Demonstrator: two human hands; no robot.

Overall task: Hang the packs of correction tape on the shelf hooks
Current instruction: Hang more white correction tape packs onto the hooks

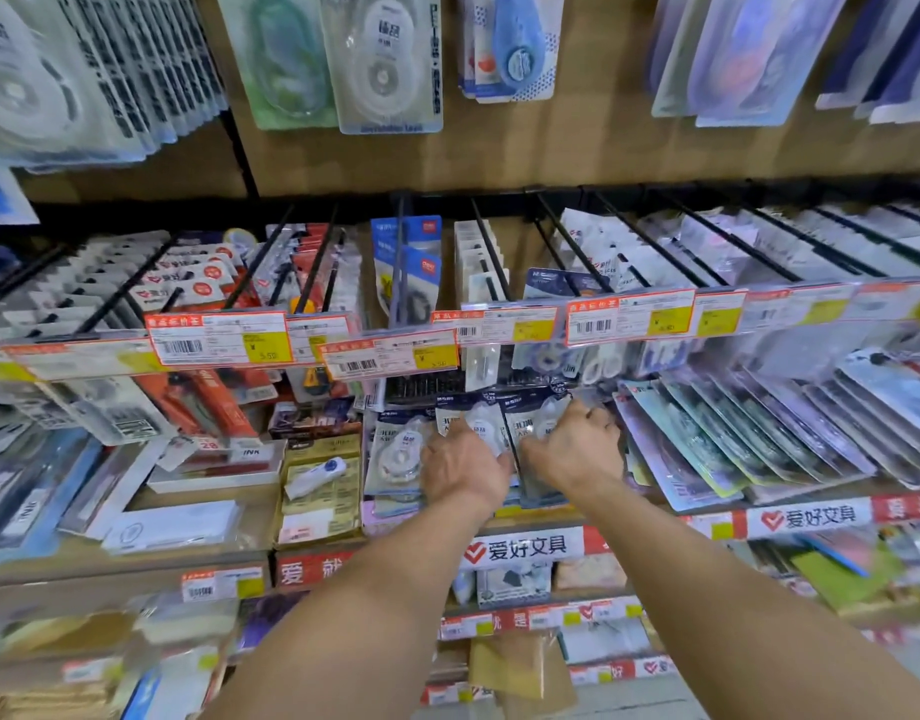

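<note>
Both my hands reach into a stack of correction tape packs on the shelf below the hook row. My left hand (463, 467) grips a dark-topped pack (478, 415) with white tape rollers. My right hand (577, 449) grips the neighbouring pack (533, 413) of the same kind. Another clear correction tape pack (398, 449) lies just left of my left hand. Above them, black shelf hooks (491, 252) stick out toward me, several holding hanging packs. A nearly bare hook (574, 252) sits above my right hand.
Price labels (390, 353) in orange and yellow run along the hook ends. Leaning card packs (733, 433) fill the shelf at right. A yellow box (320, 485) and an ink box (224, 465) sit at left. More packs (379, 59) hang at the top.
</note>
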